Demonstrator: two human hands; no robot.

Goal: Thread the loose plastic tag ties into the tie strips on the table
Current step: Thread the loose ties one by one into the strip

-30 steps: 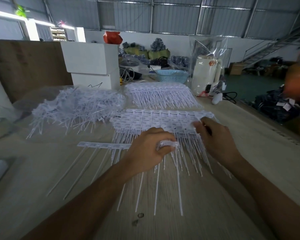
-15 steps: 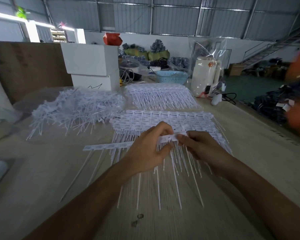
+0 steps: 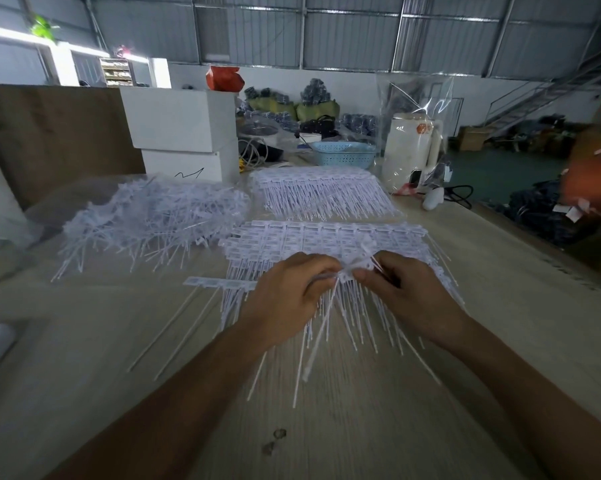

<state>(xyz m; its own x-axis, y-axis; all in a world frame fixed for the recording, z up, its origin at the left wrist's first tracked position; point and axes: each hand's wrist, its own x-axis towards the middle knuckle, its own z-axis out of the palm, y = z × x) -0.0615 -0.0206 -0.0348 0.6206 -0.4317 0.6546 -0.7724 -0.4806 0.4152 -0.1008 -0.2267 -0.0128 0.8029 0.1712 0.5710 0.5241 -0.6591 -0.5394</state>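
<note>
— Two hands met over the table (image 3: pixel 500 271), so take me across from the left. What lay there?

— At far left sat the loose heap of tag ties (image 3: pixel 153 216), jumbled and pointing every way. Next, near the middle, a tie strip (image 3: pixel 219 283) lay flat, its band running left to right and its few tails pointing toward the person.

— And the left hand (image 3: pixel 288 299)?

— Its fingers were curled, pinching that strip's right end just above the layered strips (image 3: pixel 327 237).

— Then the right hand (image 3: pixel 410 299)?

— It pinched a single loose tie (image 3: pixel 318 336) at the head, touching the strip. The tie's long axis ran away from the hands, its tail slanting down toward the person.

— How would you do it well?

— I'd judge: hold the strip steady, line the tie up with one slot and feed it straight, since thin plastic bends easily.
</note>
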